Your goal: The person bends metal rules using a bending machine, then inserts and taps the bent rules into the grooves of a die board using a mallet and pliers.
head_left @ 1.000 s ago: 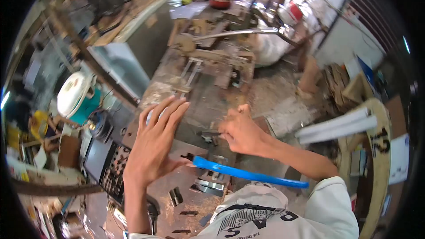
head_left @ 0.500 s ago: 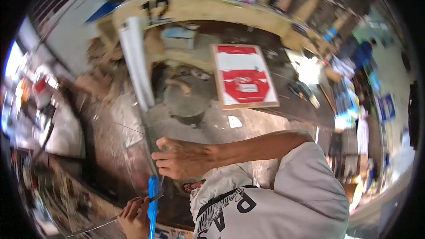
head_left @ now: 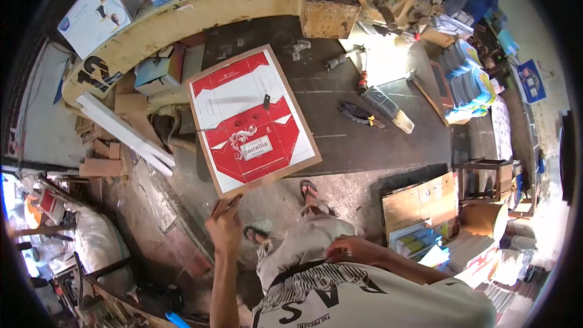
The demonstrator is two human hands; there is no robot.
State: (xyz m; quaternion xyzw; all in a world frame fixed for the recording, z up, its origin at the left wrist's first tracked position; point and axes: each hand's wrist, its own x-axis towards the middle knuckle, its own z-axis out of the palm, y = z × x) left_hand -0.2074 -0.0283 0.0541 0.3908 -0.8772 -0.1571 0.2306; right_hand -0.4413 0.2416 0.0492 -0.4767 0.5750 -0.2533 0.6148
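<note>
Dark tabletop [head_left: 346, 149], upper centre, now fronts the worker, putting the printed board [head_left: 261, 124] beside the left hand [head_left: 223, 222]; right hand [head_left: 349, 248], lower centre; neither grip discernible.

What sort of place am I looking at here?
Probably a small workshop, perhaps for packaging: pliers lie on the dark table, a board carries a red-and-white printed flat layout, and brown cardboard stands nearby.

My left hand [head_left: 223, 227], at seven o'clock, is at the lower edge of a red-and-white printed panel [head_left: 252, 124]; my right hand [head_left: 352, 248] sits at five, a wooden-handled tool [head_left: 430, 100] lying at two.
</note>
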